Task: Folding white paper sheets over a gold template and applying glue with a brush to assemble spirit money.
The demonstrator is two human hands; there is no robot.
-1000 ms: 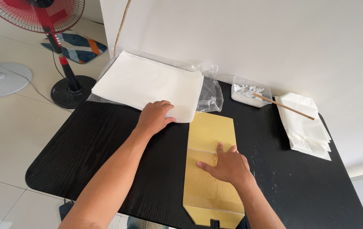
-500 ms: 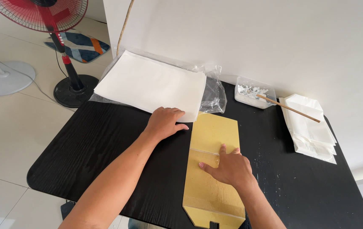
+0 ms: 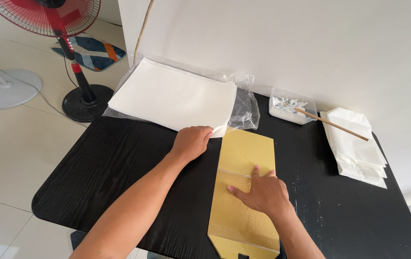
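So the main thing here is the stack of white paper sheets [image 3: 174, 96] sitting at the far left part of the black table [image 3: 119, 168], half in a clear plastic wrapper [image 3: 245, 108], with its long side running left to right and its near right corner poking toward the person. The left hand [image 3: 191, 143] is right at that corner, fingers curled loosely over the edge of the top sheet, looks like touching or pinching it, though I can't tell if a sheet is actually lifted or gripped. The stack lies just ahead of and to the left of those fingers, so the left hand is clearly the nearer one. The right hand [image 3: 262, 193] is spread flat, palm down, pressing on a yellow-brown cardboard template [image 3: 244, 153], which lies just right of the stack's corner with its long axis running from the near table edge away toward the wall. It isn't gripping anything, just holding it down. Further out: a small clear tub of white paste [image 3: 289, 105] with a wooden stick [image 3: 332, 124] resting in it, and a pile of folded white paper bags [image 3: 356, 146] at the right edge. There's a red fan [image 3: 47, 17] on the floor.
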